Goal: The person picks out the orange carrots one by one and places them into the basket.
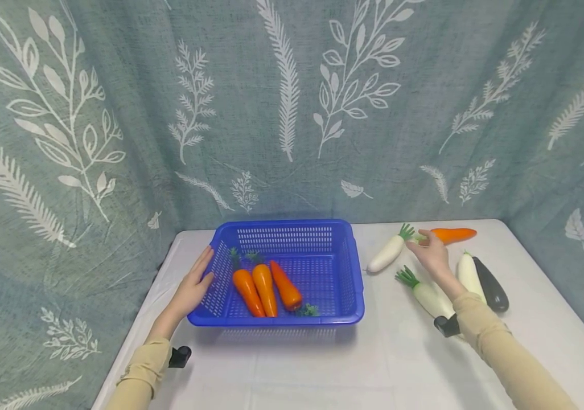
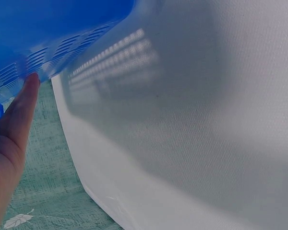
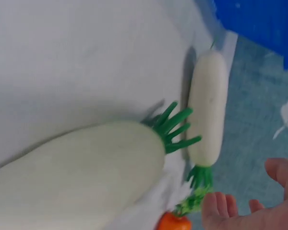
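My left hand [image 1: 193, 289] lies with straight fingers against the left side of the blue plastic basket [image 1: 276, 321]. In the left wrist view, the fingers touch the slotted wall [image 2: 62, 52]. Inside the basket are a carrot [image 1: 247, 291], another carrot [image 1: 264, 289] and a slimmer orange-red carrot [image 1: 286, 286]. My right hand [image 1: 432, 254] hovers at the leafy top of a carrot [image 1: 457, 235] at the back right, thumb and fingers apart, holding nothing. Beside it lies a white radish [image 1: 386, 254]; a larger white radish [image 3: 86, 172] lies nearer, partly under the right forearm.
A dark eggplant [image 1: 490, 285] and a pale, long vegetable [image 1: 470, 278] lie side by side at the right. The white tabletop [image 1: 323, 370] ends at a patterned green curtain [image 1: 292, 142] behind it. Loose green leaves [image 1: 308, 310] show near the basket's front wall.
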### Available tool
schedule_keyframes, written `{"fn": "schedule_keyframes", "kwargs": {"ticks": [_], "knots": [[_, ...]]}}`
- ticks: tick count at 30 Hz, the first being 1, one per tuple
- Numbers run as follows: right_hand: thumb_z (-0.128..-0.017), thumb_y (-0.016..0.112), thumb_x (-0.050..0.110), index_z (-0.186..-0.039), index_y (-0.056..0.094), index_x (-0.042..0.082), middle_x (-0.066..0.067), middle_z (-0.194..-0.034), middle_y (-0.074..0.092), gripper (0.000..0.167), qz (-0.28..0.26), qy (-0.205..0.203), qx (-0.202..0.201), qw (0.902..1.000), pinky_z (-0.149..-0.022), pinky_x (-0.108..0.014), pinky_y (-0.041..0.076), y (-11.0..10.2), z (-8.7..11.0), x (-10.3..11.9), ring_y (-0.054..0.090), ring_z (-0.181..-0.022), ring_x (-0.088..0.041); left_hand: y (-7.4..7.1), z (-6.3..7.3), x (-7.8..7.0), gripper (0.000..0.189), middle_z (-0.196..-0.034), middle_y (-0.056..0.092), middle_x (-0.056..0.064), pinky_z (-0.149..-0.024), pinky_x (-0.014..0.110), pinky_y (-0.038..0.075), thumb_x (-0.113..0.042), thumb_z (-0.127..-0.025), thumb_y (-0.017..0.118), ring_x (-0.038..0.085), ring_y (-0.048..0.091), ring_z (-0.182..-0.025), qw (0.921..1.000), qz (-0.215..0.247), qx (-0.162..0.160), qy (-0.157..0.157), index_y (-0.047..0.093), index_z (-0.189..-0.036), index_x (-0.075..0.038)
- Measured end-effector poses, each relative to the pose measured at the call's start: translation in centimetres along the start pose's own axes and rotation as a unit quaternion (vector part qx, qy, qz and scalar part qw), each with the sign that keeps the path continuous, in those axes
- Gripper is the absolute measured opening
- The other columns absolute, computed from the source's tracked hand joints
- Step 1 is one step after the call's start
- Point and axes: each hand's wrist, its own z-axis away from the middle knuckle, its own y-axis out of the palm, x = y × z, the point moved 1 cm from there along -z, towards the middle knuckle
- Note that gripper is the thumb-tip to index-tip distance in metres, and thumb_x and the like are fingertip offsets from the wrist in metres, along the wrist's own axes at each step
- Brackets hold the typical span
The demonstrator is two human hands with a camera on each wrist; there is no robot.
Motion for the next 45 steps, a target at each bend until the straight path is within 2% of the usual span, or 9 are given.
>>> {"fn": "schedule_keyframes", "kwargs": {"ticks": [1, 4, 10, 16, 23, 29, 32, 37, 45], "knots": [[-0.094, 0.051, 0.025, -0.145, 0.029, -0.005, -0.034, -0.137, 0.041, 0.063, 0.001, 0.011, 0.003, 0.9999, -0.103, -0.053, 0.042, -0.1, 0.0, 0.0, 0.043, -0.125, -0.046, 0.0, 0.0, -0.1, 0.054, -0.158, 0.010, 0.022, -0.115, 0.062, 0.011, -0.003, -0.099, 0.038, 0.045, 0.010, -0.144, 1.0000, 0.002, 0.001, -0.001, 0.020, -0.149, 0.004], [-0.096, 0.049, 0.021, -0.145, 0.027, -0.007, -0.034, -0.138, 0.040, 0.060, 0.005, 0.027, -0.011, 0.9996, -0.105, -0.054, 0.040, -0.2, -0.5, -0.4, 0.042, -0.126, -0.046, -0.1, 0.0, -0.2, 0.053, -0.158, 0.010, 0.022, -0.116, 0.061, 0.010, -0.003, -0.099, 0.037, 0.045, 0.010, -0.144, 1.0000, 0.005, 0.000, -0.002, 0.020, -0.149, 0.004], [-0.097, 0.047, 0.020, -0.144, 0.027, -0.006, -0.031, -0.144, 0.036, 0.058, -0.007, 0.054, -0.027, 0.9981, -0.108, -0.053, 0.037, -0.4, -1.1, -1.4, 0.038, -0.131, -0.045, 0.0, 0.0, -0.3, 0.053, -0.157, 0.011, 0.023, -0.116, 0.061, 0.011, -0.002, -0.099, 0.038, 0.045, 0.010, -0.144, 1.0000, -0.001, -0.003, 0.000, 0.020, -0.148, 0.004], [-0.097, 0.045, 0.021, -0.146, 0.024, -0.007, -0.033, -0.146, 0.031, 0.060, -0.023, 0.076, -0.024, 0.9965, -0.111, -0.053, 0.033, -0.6, -1.2, -2.6, 0.033, -0.133, -0.047, 0.2, -0.2, -0.4, 0.054, -0.157, 0.012, 0.023, -0.116, 0.061, 0.011, -0.002, -0.098, 0.038, 0.045, 0.010, -0.144, 1.0000, 0.006, -0.002, 0.006, 0.020, -0.148, 0.005], [-0.098, 0.040, 0.024, -0.149, 0.017, -0.003, -0.032, -0.149, 0.024, 0.062, -0.061, 0.100, -0.002, 0.9932, -0.109, -0.051, 0.038, -0.5, -1.7, -4.1, 0.035, -0.132, -0.046, 0.3, -0.4, -0.6, 0.054, -0.158, 0.010, 0.022, -0.115, 0.061, 0.011, -0.002, -0.099, 0.037, 0.045, 0.010, -0.144, 1.0000, 0.007, 0.004, 0.004, 0.019, -0.149, 0.004], [-0.100, 0.035, 0.027, -0.151, 0.007, 0.001, -0.029, -0.155, 0.009, 0.065, -0.116, 0.118, 0.048, 0.9851, -0.112, -0.050, 0.034, -0.6, -2.0, -4.5, 0.030, -0.136, -0.047, 0.4, -0.4, -0.6, 0.054, -0.158, 0.011, 0.023, -0.116, 0.060, 0.011, -0.001, -0.098, 0.037, 0.044, 0.011, -0.144, 1.0000, 0.004, 0.001, 0.004, 0.019, -0.149, 0.004], [-0.100, 0.034, 0.029, -0.152, 0.006, 0.002, -0.030, -0.154, 0.011, 0.065, -0.119, 0.132, 0.066, 0.9818, -0.112, -0.049, 0.034, -0.6, -2.0, -4.7, 0.030, -0.136, -0.047, 0.4, -0.4, -0.5, 0.054, -0.157, 0.011, 0.023, -0.117, 0.059, 0.011, -0.001, -0.098, 0.037, 0.044, 0.011, -0.144, 1.0000, 0.006, 0.001, 0.003, 0.019, -0.149, 0.005], [-0.100, 0.036, 0.030, -0.151, 0.009, 0.002, -0.031, -0.152, 0.019, 0.065, -0.125, 0.146, 0.064, 0.9793, -0.111, -0.048, 0.036, -0.2, -2.4, -4.7, 0.033, -0.135, -0.045, 0.4, -0.2, -0.2, 0.053, -0.158, 0.011, 0.022, -0.117, 0.059, 0.011, -0.002, -0.098, 0.038, 0.044, 0.011, -0.144, 1.0000, 0.006, -0.002, 0.001, 0.020, -0.149, 0.004], [-0.100, 0.036, 0.030, -0.148, 0.020, -0.004, -0.032, -0.147, 0.028, 0.061, -0.107, 0.137, 0.062, 0.9829, -0.108, -0.046, 0.040, 0.4, -2.8, -4.7, 0.037, -0.133, -0.042, 0.0, 0.0, 0.1, 0.054, -0.158, 0.010, 0.021, -0.116, 0.060, 0.011, -0.002, -0.098, 0.037, 0.043, 0.010, -0.145, 0.9999, 0.007, 0.002, -0.007, 0.018, -0.149, 0.004]]}}
